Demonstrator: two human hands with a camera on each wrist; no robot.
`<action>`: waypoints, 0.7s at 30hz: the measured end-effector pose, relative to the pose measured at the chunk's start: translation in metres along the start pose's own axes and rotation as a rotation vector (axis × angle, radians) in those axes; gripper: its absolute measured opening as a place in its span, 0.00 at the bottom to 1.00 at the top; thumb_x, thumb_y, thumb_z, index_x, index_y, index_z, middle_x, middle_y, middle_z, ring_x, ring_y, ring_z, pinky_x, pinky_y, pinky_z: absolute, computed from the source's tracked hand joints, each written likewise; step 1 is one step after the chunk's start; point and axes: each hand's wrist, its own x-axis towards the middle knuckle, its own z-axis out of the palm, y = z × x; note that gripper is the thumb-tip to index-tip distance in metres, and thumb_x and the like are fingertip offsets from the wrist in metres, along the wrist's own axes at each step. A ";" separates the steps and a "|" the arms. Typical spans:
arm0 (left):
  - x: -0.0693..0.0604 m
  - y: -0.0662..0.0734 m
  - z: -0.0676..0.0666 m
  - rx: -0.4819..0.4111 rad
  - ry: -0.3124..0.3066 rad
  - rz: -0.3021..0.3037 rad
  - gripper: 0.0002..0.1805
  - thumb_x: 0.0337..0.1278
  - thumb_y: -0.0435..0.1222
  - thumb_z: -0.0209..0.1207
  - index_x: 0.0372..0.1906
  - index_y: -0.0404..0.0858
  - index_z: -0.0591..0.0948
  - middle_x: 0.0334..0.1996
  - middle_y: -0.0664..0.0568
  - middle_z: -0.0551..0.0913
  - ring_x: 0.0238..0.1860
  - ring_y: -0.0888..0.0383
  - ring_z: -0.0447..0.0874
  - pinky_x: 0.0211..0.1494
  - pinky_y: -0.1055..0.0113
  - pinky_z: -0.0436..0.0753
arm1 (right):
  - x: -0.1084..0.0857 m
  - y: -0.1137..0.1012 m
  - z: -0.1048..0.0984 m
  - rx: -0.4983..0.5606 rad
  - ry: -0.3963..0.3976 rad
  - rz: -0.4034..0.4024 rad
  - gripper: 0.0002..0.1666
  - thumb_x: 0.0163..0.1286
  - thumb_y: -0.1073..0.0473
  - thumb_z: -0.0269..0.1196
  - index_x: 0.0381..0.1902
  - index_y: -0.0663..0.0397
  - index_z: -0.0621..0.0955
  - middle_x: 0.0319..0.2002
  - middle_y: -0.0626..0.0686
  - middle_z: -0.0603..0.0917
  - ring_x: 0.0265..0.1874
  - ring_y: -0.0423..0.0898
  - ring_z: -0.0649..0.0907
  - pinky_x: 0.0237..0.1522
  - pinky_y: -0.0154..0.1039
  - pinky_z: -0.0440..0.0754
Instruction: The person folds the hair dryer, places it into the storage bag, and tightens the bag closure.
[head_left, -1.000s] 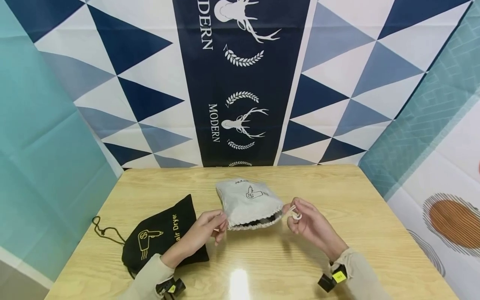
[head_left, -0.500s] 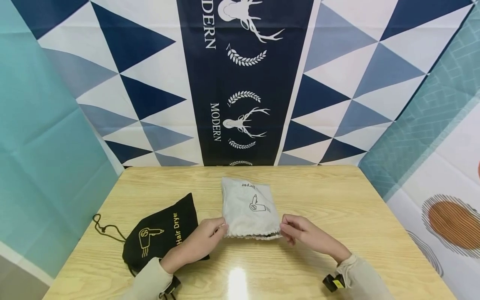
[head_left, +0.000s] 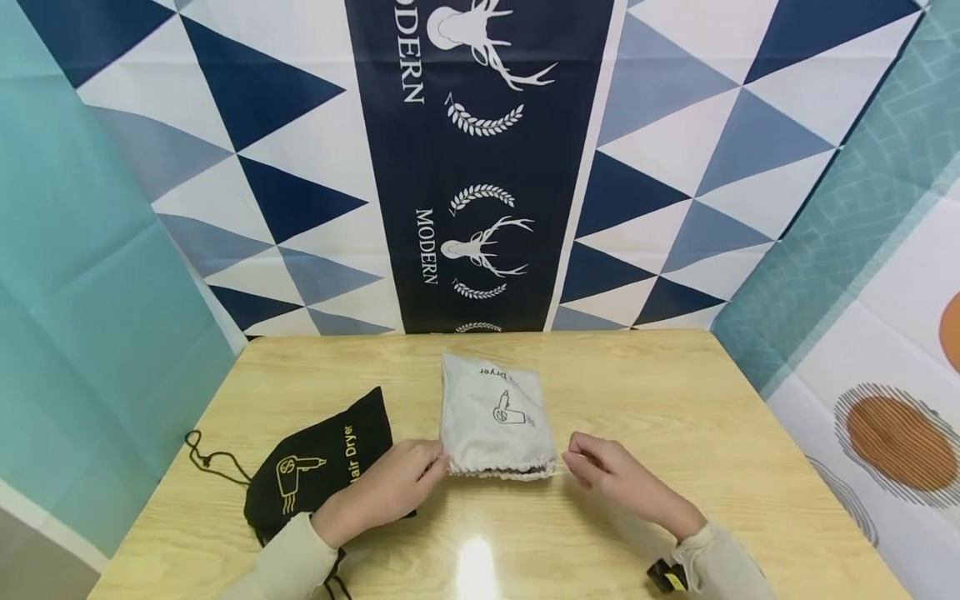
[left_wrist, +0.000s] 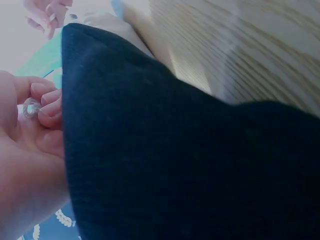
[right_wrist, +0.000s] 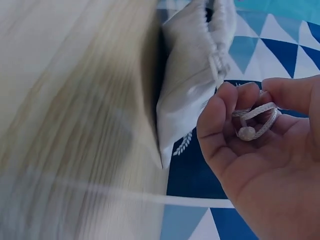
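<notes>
A light grey drawstring bag [head_left: 495, 417] printed with a hair dryer lies on the table in the head view, its gathered mouth towards me and slightly parted. At its left corner my left hand [head_left: 397, 483] holds a white drawstring [left_wrist: 26, 108], whose looped end shows between the curled fingers in the left wrist view. On the other side, my right hand [head_left: 615, 475] stands just off the right corner and pinches the other white drawstring end [right_wrist: 247, 133], which is knotted. Inside the bag, only darkness shows at the mouth.
A black drawstring bag [head_left: 300, 483] with gold "Hair Dryer" lettering lies left, partly under my left forearm; its dark cord [head_left: 217, 458] trails left. The wooden table [head_left: 637, 375] ends against a patterned cloth backdrop [head_left: 480, 167].
The grey bag's mouth has narrowed and come down towards the table, and the bag has turned straighter. Both hands have lowered; the right has moved slightly away from the bag's corner.
</notes>
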 end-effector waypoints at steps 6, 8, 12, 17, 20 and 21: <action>-0.002 -0.003 -0.003 0.096 0.026 0.011 0.23 0.75 0.35 0.48 0.17 0.48 0.64 0.14 0.63 0.60 0.15 0.69 0.57 0.18 0.75 0.63 | -0.002 0.007 -0.003 -0.085 0.017 -0.004 0.18 0.81 0.51 0.48 0.28 0.49 0.70 0.18 0.39 0.67 0.16 0.31 0.63 0.22 0.33 0.71; -0.004 -0.004 -0.001 0.123 0.036 0.008 0.24 0.74 0.35 0.49 0.16 0.48 0.64 0.14 0.63 0.59 0.14 0.69 0.55 0.17 0.75 0.62 | -0.005 0.010 -0.003 -0.102 0.033 0.012 0.18 0.81 0.50 0.48 0.29 0.49 0.70 0.18 0.38 0.67 0.16 0.31 0.63 0.21 0.32 0.70; -0.007 -0.008 -0.001 0.151 0.043 -0.003 0.24 0.73 0.35 0.50 0.16 0.48 0.63 0.14 0.62 0.59 0.13 0.69 0.54 0.16 0.74 0.61 | -0.008 0.017 -0.004 -0.126 0.064 0.023 0.17 0.81 0.53 0.49 0.29 0.51 0.71 0.18 0.39 0.66 0.16 0.31 0.63 0.20 0.32 0.69; -0.010 -0.014 0.000 0.148 0.020 -0.010 0.23 0.75 0.36 0.48 0.16 0.48 0.64 0.14 0.62 0.59 0.14 0.68 0.54 0.16 0.74 0.61 | -0.011 0.024 -0.005 -0.142 0.089 0.047 0.17 0.81 0.55 0.50 0.29 0.51 0.71 0.18 0.39 0.66 0.15 0.32 0.62 0.19 0.32 0.69; -0.010 -0.016 -0.001 0.156 0.022 -0.004 0.23 0.75 0.36 0.48 0.17 0.48 0.64 0.14 0.62 0.59 0.14 0.68 0.54 0.16 0.74 0.61 | -0.012 0.027 -0.006 -0.148 0.107 0.050 0.16 0.81 0.55 0.50 0.28 0.46 0.69 0.17 0.39 0.65 0.15 0.32 0.62 0.19 0.32 0.68; -0.010 -0.016 -0.001 0.158 0.025 -0.002 0.23 0.75 0.36 0.48 0.17 0.48 0.65 0.14 0.62 0.60 0.13 0.68 0.55 0.16 0.74 0.61 | -0.012 0.028 -0.006 -0.148 0.115 0.050 0.16 0.81 0.56 0.51 0.28 0.45 0.69 0.17 0.39 0.65 0.14 0.33 0.61 0.19 0.32 0.68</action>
